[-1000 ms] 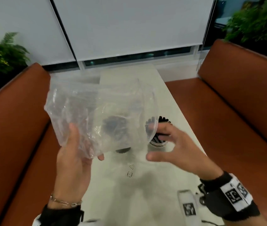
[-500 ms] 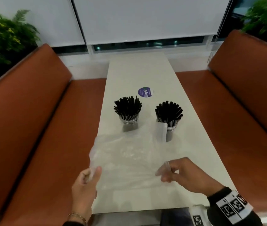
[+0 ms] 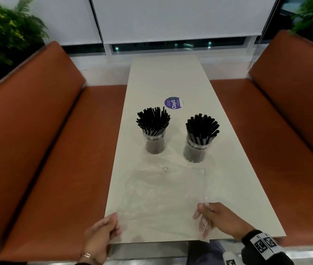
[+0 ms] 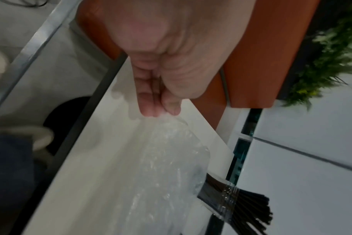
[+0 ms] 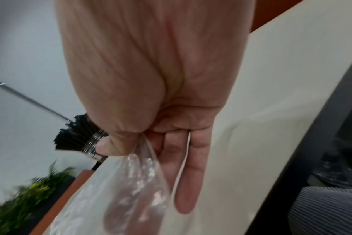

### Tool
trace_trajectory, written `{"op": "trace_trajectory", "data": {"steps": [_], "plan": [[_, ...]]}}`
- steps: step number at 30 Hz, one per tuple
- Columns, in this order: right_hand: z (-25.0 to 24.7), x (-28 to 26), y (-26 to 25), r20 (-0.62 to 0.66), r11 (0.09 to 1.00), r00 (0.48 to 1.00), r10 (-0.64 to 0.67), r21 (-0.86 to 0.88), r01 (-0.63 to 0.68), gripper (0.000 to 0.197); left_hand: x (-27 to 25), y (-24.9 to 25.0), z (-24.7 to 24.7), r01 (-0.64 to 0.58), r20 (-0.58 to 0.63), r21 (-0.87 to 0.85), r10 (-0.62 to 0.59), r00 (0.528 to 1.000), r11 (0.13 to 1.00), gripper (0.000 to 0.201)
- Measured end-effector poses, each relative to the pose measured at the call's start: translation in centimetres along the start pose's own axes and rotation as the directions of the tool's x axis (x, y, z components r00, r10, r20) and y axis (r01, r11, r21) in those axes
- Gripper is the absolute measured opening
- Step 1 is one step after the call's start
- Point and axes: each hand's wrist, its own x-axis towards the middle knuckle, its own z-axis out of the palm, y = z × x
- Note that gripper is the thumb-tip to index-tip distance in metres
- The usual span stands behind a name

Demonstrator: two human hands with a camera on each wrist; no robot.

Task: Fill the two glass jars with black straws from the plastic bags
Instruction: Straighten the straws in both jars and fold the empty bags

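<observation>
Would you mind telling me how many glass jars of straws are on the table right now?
2. The left jar stands on the white table nearest the purple sticker; the right jar stands beside it, slightly closer to the person. None appears hidden.

Two upright glass jars (image 3: 155, 142) (image 3: 196, 150) side by side, crammed with black straws (image 3: 153, 120); clear empty plastic bag (image 3: 163, 197) flat just before them.

Left hand (image 3: 100, 234), lower left of the head view: bare, thin rose-gold chain bracelet (image 3: 85, 256) at the wrist, dark sleeve edge below it. Right hand (image 3: 219, 219), lower right: bare, black wristband (image 3: 262, 245) carrying white panels printed with black square fiducial markers; a white block with another marker sits beside it at the frame's bottom edge.
</observation>
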Motion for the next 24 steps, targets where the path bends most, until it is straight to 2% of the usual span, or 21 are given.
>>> {"op": "trace_trajectory", "data": {"steps": [3,4,5,6,8,9,10,12,14,15,17,19,21,23,24], "plan": [[-0.2,-0.1,0.8,0.014,0.998,0.998,0.055,0.003,-0.055,0.044,0.0,-0.5,-0.5,-0.085,-0.051,0.169,0.095,0.994,0.982,0.003],[-0.2,-0.2,0.9,0.037,0.997,0.997,0.074,-0.026,-0.073,0.038,-0.1,-0.6,-0.6,-0.123,-0.048,0.267,0.140,0.989,0.956,0.004],[-0.3,-0.1,1.2,0.050,0.994,0.995,0.086,-0.071,-0.082,0.031,0.0,-0.4,-0.8,-0.155,-0.024,0.404,0.180,0.983,0.902,0.013],[-0.4,0.0,1.3,0.044,0.991,0.996,0.077,-0.117,-0.071,0.027,0.0,0.0,-0.9,-0.170,0.016,0.572,0.197,0.980,0.803,0.027],[-1.1,0.1,1.2,-0.029,0.985,0.999,0.037,-0.169,-0.042,0.037,0.4,1.6,-1.1,-0.179,0.084,0.841,0.205,0.975,0.511,0.058],[-1.4,0.3,0.8,-0.083,0.982,0.996,0.026,-0.184,-0.041,0.043,0.5,2.4,-1.0,-0.203,0.113,0.883,0.228,0.967,0.424,0.068],[-1.6,0.5,0.2,-0.147,0.981,0.989,0.017,-0.187,-0.045,0.043,0.8,3.4,-0.5,-0.240,0.138,0.881,0.263,0.955,0.407,0.073],[-1.9,1.6,-1.0,-0.293,0.993,0.956,0.010,-0.111,-0.045,0.040,1.7,5.5,1.5,-0.289,0.150,0.827,0.306,0.940,0.483,0.073],[-1.9,3.6,-1.9,-0.422,1.000,0.907,0.010,-0.007,-0.014,0.041,2.5,7.8,4.1,-0.260,0.127,0.755,0.255,0.958,0.602,0.076],[-1.9,4.5,-2.2,-0.463,1.000,0.886,0.008,0.025,0.004,0.040,3.1,8.7,5.4,-0.239,0.135,0.736,0.209,0.969,0.633,0.078],[-1.7,6.0,-2.6,-0.503,0.995,0.864,0.014,0.093,0.038,0.034,3.8,10.1,8.0,-0.218,0.171,0.742,0.135,0.976,0.634,0.079],[-1.2,6.4,-3.0,-0.479,0.978,0.877,0.018,0.191,0.085,0.026,4.5,10.3,9.7,-0.199,0.172,0.726,0.106,0.979,0.659,0.075],[-0.7,6.0,-3.2,-0.471,0.959,0.882,-0.008,0.247,0.141,0.019,5.0,9.7,10.4,-0.214,0.141,0.604,0.162,0.977,0.768,0.056],[-0.5,5.3,-2.9,-0.521,0.942,0.853,-0.034,0.268,0.201,0.015,4.4,8.7,10.3,-0.281,0.072,0.383,0.275,0.959,0.880,0.035],[-0.5,5.0,-2.8,-0.549,0.939,0.835,-0.040,0.265,0.219,0.015,3.8,8.2,10.0,-0.377,0.030,0.314,0.387,0.921,0.872,0.027]]}}
